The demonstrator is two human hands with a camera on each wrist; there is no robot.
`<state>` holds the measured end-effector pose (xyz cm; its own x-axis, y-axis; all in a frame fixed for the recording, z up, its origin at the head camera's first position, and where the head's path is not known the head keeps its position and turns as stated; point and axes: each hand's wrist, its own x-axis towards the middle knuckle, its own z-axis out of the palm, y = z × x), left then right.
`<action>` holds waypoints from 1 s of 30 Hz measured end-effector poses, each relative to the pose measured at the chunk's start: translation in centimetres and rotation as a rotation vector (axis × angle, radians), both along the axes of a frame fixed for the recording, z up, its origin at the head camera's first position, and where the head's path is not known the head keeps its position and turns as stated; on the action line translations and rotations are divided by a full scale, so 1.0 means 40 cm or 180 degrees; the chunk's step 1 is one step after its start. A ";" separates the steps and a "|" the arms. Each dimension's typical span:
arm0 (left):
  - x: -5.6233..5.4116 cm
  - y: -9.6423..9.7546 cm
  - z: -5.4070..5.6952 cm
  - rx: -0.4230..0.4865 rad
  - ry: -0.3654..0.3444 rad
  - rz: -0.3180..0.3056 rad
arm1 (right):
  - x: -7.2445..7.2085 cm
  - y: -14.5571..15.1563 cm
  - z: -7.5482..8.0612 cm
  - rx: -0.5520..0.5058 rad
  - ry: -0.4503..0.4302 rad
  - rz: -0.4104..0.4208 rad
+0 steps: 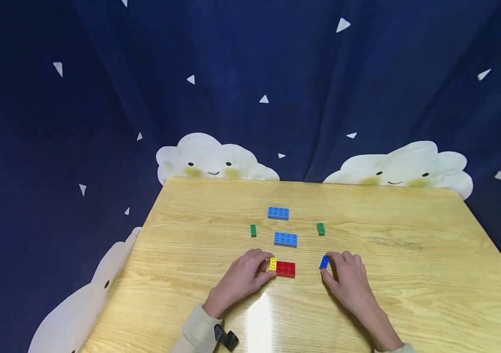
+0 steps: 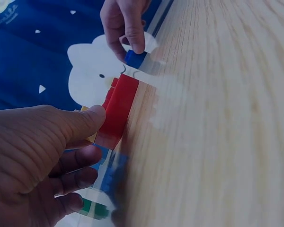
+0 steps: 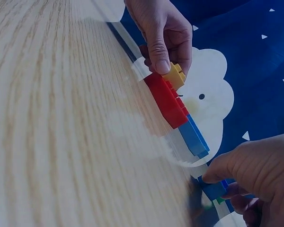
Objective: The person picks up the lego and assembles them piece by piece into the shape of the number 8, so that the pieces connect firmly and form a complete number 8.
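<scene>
My left hand (image 1: 245,272) pinches a small yellow brick (image 1: 273,264) between thumb and index finger. This yellow brick sits on the left end of a red brick (image 1: 286,269), and the red one lies flat on the table. Over to the right, my right hand (image 1: 350,278) holds a small dark blue brick (image 1: 323,262) by its ends, close to the tabletop. In the right wrist view the yellow brick (image 3: 174,77) stands above the red brick (image 3: 164,98), its studs showing. The left wrist view shows the thumb against the red brick's near end, with the yellow brick mostly hidden.
Two larger light blue bricks, a nearer one (image 1: 285,239) and a farther one (image 1: 278,213), lie behind the red brick. Small green bricks lie at left (image 1: 253,230) and right (image 1: 321,229). A dark blue curtain (image 1: 303,88) hangs behind the wooden table (image 1: 409,255).
</scene>
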<state>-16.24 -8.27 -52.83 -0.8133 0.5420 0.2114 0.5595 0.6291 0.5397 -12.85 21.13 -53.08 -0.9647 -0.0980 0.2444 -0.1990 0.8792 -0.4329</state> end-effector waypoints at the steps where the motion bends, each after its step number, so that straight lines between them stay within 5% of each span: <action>1: 0.000 0.001 0.001 -0.0002 -0.0003 -0.0002 | 0.000 0.000 -0.001 0.0003 -0.0005 -0.0003; 15: 0.002 0.011 -0.001 -0.0013 0.0020 0.0016 | -0.002 -0.005 0.003 -0.0032 -0.0089 0.0040; 30: 0.005 0.020 0.002 -0.0040 0.0064 0.0030 | -0.001 -0.016 -0.001 -0.0072 0.0132 0.0190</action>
<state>-16.03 -7.48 -52.75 -0.8141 0.5370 0.2210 0.5641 0.6411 0.5204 -12.90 20.48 -53.13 -0.9463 -0.1492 0.2867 -0.2690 0.8554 -0.4427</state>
